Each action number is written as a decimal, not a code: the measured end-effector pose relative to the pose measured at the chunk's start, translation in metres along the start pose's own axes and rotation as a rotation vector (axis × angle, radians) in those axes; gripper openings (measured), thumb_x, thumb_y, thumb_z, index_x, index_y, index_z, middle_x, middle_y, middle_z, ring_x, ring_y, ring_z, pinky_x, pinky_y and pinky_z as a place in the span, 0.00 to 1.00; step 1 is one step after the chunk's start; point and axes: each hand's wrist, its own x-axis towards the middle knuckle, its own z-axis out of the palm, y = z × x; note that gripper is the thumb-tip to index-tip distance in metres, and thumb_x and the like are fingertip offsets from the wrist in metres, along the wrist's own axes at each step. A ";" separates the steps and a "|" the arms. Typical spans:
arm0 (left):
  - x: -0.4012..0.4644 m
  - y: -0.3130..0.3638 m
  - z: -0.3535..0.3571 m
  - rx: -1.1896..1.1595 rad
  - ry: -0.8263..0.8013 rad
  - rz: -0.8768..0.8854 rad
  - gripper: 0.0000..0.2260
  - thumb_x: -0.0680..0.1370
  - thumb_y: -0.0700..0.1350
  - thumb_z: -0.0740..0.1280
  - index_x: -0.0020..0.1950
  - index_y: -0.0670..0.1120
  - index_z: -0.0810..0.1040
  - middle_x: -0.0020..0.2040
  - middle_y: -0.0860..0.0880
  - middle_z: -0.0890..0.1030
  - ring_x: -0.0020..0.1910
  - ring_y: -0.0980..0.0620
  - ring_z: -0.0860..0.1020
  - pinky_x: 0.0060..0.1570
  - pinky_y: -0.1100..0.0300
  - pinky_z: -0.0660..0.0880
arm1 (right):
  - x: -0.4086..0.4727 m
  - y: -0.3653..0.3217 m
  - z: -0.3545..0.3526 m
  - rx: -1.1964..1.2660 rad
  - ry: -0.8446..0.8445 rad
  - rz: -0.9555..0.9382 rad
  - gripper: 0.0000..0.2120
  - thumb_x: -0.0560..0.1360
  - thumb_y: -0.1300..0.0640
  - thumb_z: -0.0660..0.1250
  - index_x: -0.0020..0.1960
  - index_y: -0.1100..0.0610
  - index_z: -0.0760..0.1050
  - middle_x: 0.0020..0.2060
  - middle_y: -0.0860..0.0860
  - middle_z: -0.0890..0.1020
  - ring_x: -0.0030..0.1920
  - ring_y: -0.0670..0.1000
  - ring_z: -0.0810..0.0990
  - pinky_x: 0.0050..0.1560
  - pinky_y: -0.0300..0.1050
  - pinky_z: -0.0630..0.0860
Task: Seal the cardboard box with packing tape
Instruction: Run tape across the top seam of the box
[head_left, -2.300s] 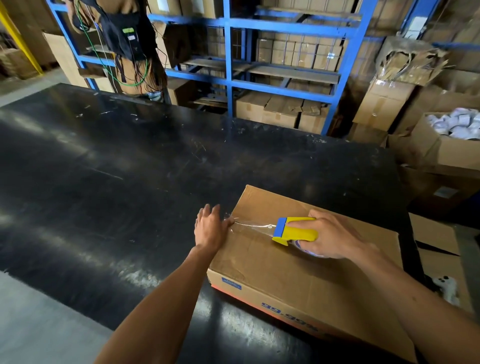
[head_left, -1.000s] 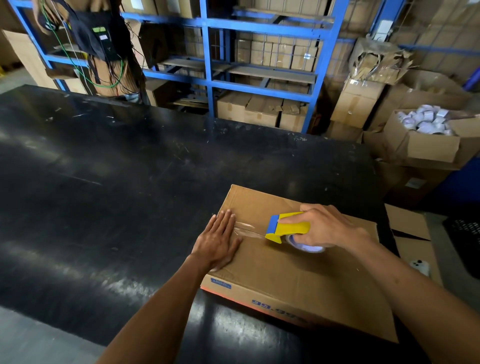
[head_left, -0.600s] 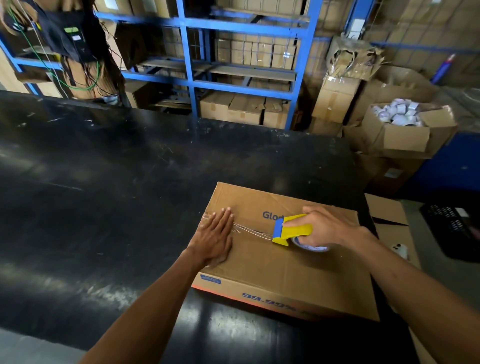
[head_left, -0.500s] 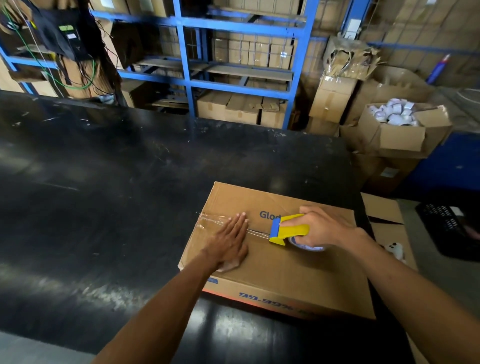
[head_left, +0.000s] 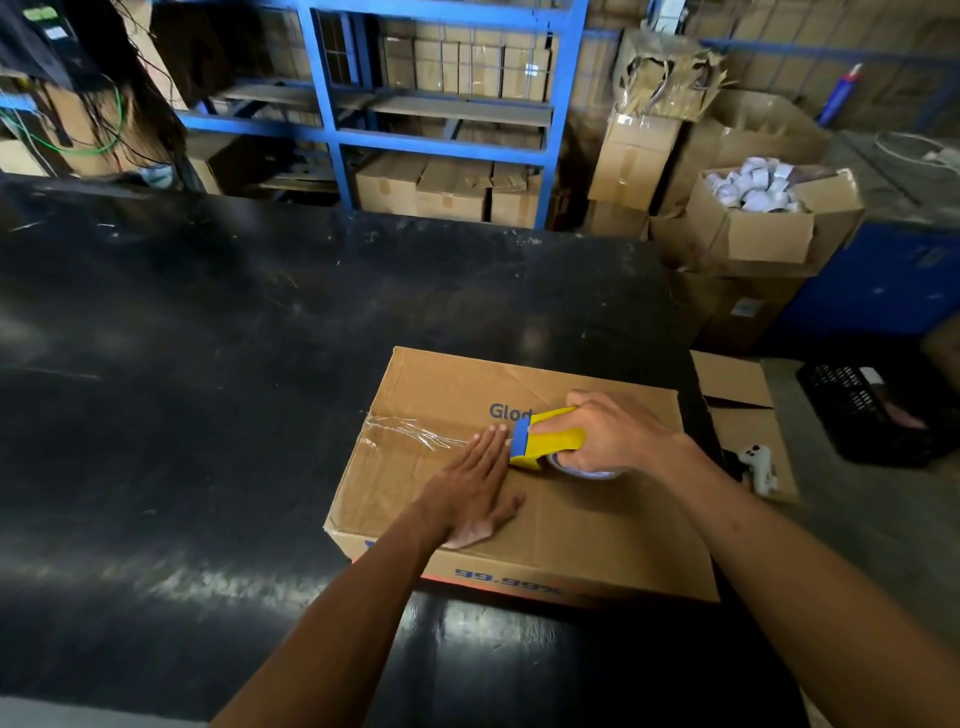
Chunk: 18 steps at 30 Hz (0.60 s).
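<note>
A closed brown cardboard box (head_left: 582, 525) with blue print lies on the black table (head_left: 208, 364). A strip of clear packing tape (head_left: 410, 434) runs from the box's left edge along its top seam. My left hand (head_left: 475, 491) lies flat, palm down, on the box top at the tape's right end, fingers together. My right hand (head_left: 613, 436) grips a yellow and blue tape dispenser (head_left: 548, 439) pressed on the box top, its blue edge touching my left fingertips. The tape roll is mostly hidden under my right hand.
Blue metal shelving (head_left: 441, 130) with cartons stands behind the table. At the right are stacked cartons (head_left: 634, 156), an open box of white items (head_left: 753, 208), a flat cardboard sheet (head_left: 737, 384) holding a white controller (head_left: 758, 465), and a black crate (head_left: 872, 410).
The tape strip on the box top has grown longer from the left edge toward the right. My left hand has slid right along it behind the dispenser, which my right hand has pulled rightward.
</note>
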 end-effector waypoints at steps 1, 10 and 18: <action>0.000 -0.001 0.000 -0.002 0.001 0.001 0.36 0.82 0.62 0.41 0.80 0.37 0.45 0.81 0.39 0.44 0.80 0.45 0.40 0.78 0.51 0.42 | 0.000 0.000 0.000 0.009 -0.005 0.002 0.21 0.72 0.38 0.64 0.65 0.32 0.71 0.45 0.46 0.70 0.48 0.52 0.75 0.40 0.45 0.67; 0.000 -0.003 0.003 0.014 -0.015 0.005 0.35 0.83 0.62 0.43 0.80 0.38 0.44 0.80 0.39 0.41 0.79 0.45 0.38 0.78 0.51 0.40 | -0.021 0.022 -0.008 -0.012 -0.072 -0.020 0.24 0.72 0.37 0.64 0.68 0.32 0.69 0.46 0.49 0.74 0.50 0.53 0.76 0.44 0.47 0.73; -0.001 -0.006 0.001 -0.003 -0.032 0.016 0.35 0.82 0.63 0.43 0.80 0.39 0.42 0.80 0.41 0.39 0.79 0.46 0.36 0.77 0.54 0.36 | -0.071 0.068 -0.006 -0.148 -0.171 0.103 0.26 0.73 0.30 0.60 0.70 0.27 0.61 0.67 0.53 0.72 0.65 0.56 0.72 0.57 0.50 0.71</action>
